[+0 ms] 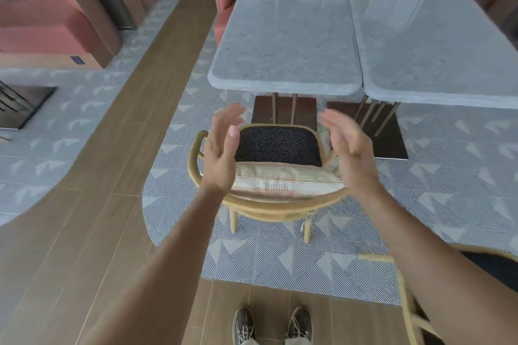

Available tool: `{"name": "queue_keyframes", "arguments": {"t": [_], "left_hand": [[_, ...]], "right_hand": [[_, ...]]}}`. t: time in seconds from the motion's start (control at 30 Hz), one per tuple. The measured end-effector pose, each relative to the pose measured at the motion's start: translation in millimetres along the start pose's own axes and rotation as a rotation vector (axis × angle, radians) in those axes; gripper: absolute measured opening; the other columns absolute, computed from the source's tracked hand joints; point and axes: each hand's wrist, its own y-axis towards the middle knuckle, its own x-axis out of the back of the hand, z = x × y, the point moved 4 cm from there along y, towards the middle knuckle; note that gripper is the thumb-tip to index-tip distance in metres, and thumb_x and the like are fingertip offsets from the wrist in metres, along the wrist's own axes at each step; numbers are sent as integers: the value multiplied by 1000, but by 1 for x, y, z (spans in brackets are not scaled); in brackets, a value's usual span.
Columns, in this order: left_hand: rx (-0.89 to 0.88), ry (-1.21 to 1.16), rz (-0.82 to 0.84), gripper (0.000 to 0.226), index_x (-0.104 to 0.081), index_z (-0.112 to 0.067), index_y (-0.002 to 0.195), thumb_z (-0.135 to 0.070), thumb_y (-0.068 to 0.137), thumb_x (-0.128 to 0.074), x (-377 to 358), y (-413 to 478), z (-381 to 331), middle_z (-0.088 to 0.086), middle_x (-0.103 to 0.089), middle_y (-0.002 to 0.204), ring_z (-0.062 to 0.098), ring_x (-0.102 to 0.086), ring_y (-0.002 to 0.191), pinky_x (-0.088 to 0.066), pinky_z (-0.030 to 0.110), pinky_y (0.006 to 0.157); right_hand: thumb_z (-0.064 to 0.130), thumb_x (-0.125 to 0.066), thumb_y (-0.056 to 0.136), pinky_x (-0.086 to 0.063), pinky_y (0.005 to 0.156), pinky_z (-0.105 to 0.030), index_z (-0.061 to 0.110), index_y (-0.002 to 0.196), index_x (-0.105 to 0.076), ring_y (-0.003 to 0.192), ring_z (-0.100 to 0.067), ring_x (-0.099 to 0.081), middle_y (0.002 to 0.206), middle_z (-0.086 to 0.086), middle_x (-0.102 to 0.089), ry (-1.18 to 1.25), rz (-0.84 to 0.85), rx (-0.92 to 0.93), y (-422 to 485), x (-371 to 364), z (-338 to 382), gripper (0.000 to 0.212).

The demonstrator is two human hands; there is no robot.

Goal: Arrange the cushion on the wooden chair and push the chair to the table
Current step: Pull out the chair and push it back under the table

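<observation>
A striped cushion (283, 180) leans against the wooden chair's (269, 206) back, near the grey table (286, 36).

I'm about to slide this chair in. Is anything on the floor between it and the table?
Nothing visible lies between the chair and the table. The table's dark base and thin legs stand under the top, straight ahead of the seat, and may limit how far it slides in.
</observation>
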Motion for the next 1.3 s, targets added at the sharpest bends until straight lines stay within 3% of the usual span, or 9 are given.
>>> {"name": "queue_keyframes", "arguments": {"t": [0.13,0.27,0.47,0.7,0.87,1.1,1.3], "left_hand": [[-129,-133,7,77,-40,-27,153,-81,98,-40,-18,-21,-82,7,-52,159,26,-51,148,-41,47,122],[-226,-207,75,77,-36,-35,154,-84,94,-41,-33,-56,-150,11,-43,166,26,-43,154,-35,53,126],[-367,-285,202,74,-34,-36,156,-81,97,-38,-47,-139,-225,9,-39,169,26,-37,158,-30,55,128],[-360,-448,290,72,-37,-41,152,-82,93,-44,-86,-241,-305,0,-43,166,24,-40,157,-33,49,127],[-462,-449,374,82,-35,-33,154,-86,91,-42,-126,-301,-373,9,-38,169,27,-37,158,-31,56,128],[-534,-419,419,81,-36,-32,154,-85,92,-41,-213,-402,-428,6,-43,165,29,-39,157,-30,61,127],[-431,-452,432,82,-41,-34,151,-88,90,-45,-308,-506,-448,9,-47,162,32,-42,155,-32,54,127]], "right_hand": [[84,-49,86,-41,119,-32,-5,147,-45,141,-25,-55,149,-16,-55,68,-38,169,-17,31,70,108],[83,-50,87,-38,122,-47,8,148,-43,144,-29,-51,153,-17,-52,47,-55,274,-58,57,124,96],[72,-50,96,-38,120,-39,3,151,-39,146,-28,-49,156,-17,-49,1,-96,374,-165,99,182,89],[74,-45,96,-34,123,-49,-8,153,-30,147,-38,-45,155,-29,-42,-105,-215,445,-301,174,271,100],[75,-45,95,-35,122,-48,-7,153,-30,146,-39,-46,156,-27,-42,-143,-314,525,-381,248,326,102],[75,-47,95,-36,120,-51,0,153,-33,145,-40,-47,157,-26,-43,-133,-380,606,-486,365,344,96],[77,-46,93,-37,119,-48,-1,152,-32,144,-39,-48,156,-26,-44,-131,-403,530,-575,472,338,99]]}}
